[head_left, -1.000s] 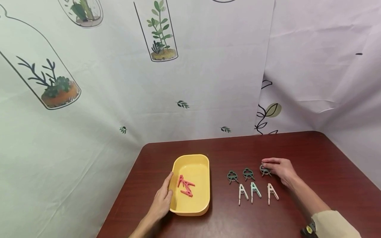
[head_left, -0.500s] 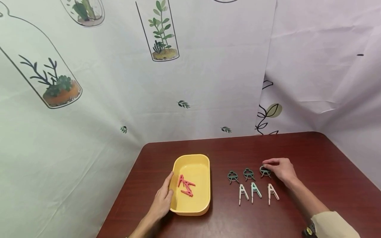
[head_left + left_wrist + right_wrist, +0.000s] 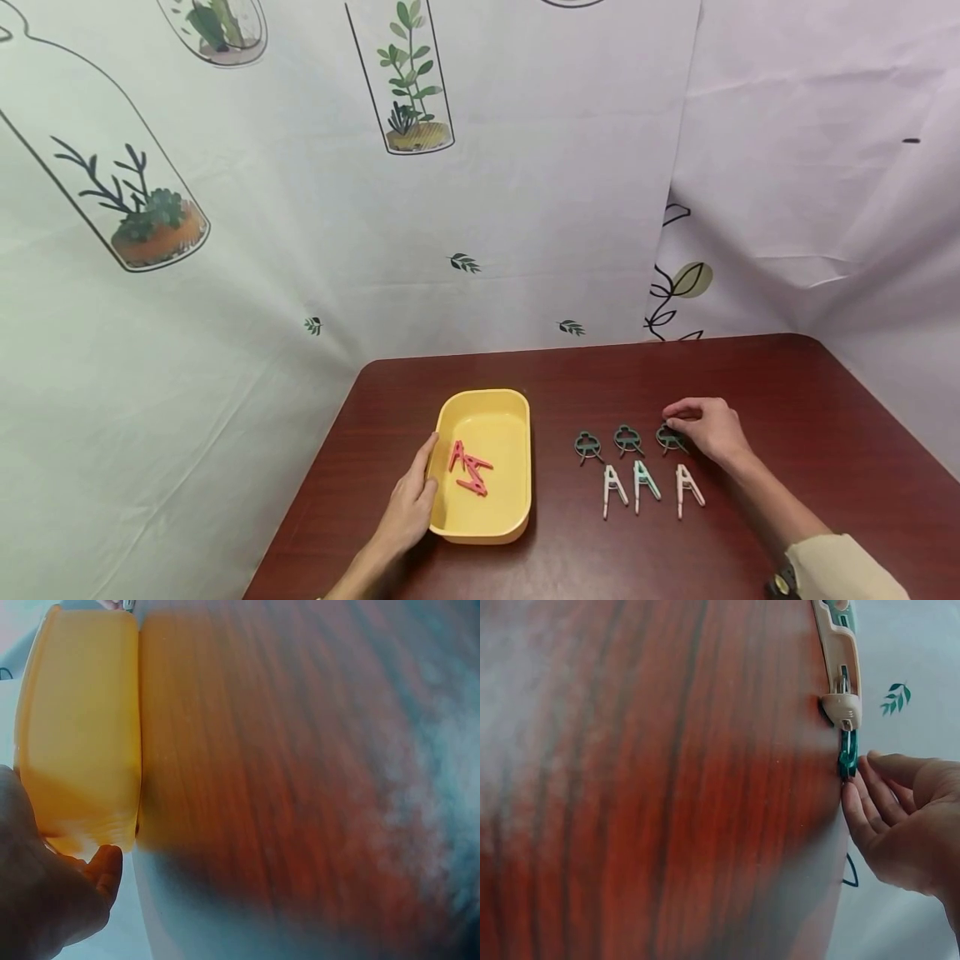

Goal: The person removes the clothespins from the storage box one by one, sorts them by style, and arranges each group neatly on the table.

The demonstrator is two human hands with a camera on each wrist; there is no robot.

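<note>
Along the left side of the yellow box (image 3: 517,467), my left hand (image 3: 405,508) grips the wall; the left wrist view shows the hand (image 3: 56,892) against the box's end (image 3: 82,735). Several pink clips (image 3: 472,477) lie inside the box. My right hand (image 3: 712,429) is at the rightmost of three dark green round clips (image 3: 670,439), its fingertips at the clip's far end. In the right wrist view, the fingertips of that hand (image 3: 907,802) touch the green clip (image 3: 847,757), beside a beige clip (image 3: 844,664).
Two more dark green clips (image 3: 627,439) lie to the left in the same row. Nearer the person is a second row, with a white clip (image 3: 613,490), a mint clip (image 3: 645,486) and a pale pink clip (image 3: 687,490). A patterned cloth (image 3: 525,208) hangs behind the brown table (image 3: 585,558).
The rightmost green clip has shifted slightly toward the person, and its top shows more beside my right fingertips. My left hand and the box have stayed in place.
</note>
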